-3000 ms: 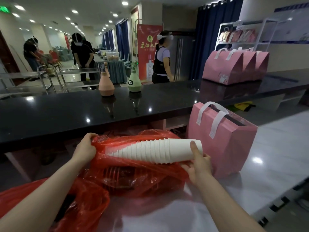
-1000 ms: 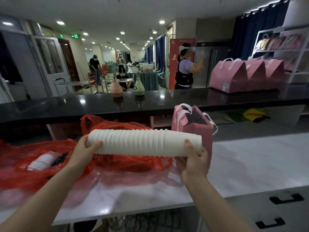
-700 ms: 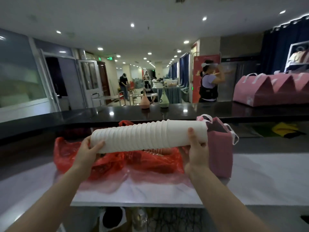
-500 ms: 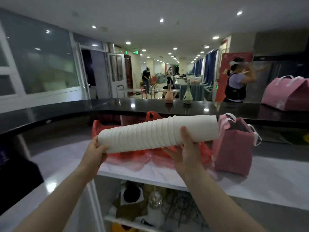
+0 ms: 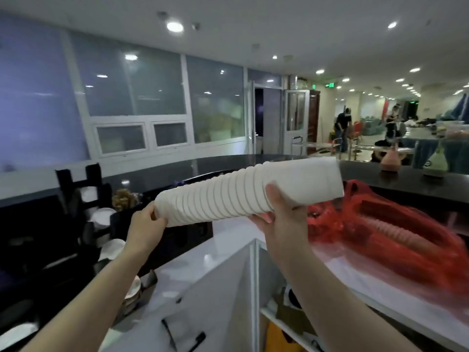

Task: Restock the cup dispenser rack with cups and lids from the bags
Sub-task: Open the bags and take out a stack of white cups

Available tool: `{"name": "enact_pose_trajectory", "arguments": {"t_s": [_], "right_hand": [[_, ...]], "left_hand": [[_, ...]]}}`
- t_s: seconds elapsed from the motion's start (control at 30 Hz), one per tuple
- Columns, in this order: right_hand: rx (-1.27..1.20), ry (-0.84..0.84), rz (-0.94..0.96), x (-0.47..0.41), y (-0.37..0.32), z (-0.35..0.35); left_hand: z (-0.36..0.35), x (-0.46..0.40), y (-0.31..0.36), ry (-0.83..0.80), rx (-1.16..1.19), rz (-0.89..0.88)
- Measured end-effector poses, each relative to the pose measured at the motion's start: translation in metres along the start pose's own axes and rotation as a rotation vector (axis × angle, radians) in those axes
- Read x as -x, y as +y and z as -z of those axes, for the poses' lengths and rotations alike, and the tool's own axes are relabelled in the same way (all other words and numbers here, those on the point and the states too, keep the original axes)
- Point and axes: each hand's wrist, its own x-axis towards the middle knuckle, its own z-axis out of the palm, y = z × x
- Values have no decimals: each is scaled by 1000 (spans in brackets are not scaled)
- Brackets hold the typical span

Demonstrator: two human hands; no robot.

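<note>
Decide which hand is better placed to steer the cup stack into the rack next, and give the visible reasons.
Probably the left hand: it cups the end of the cup stack nearest the dark rack at left. The right hand grips mid-stack, supporting it.

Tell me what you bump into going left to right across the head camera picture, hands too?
Black rack → left hand → stack of white cups → right hand → red bag → green bottle.
</note>
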Motion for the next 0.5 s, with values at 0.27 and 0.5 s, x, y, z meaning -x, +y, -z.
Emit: {"name": "enact_pose_trajectory", "arguments": {"t_s": [0.27, 0.5], "right_hand": [[26, -245, 37, 7, 13, -56], [74, -320, -14, 9, 50, -83]], "left_hand": [[68, 16, -14, 184, 117, 163], [97, 22, -45, 264, 251, 278]]}}
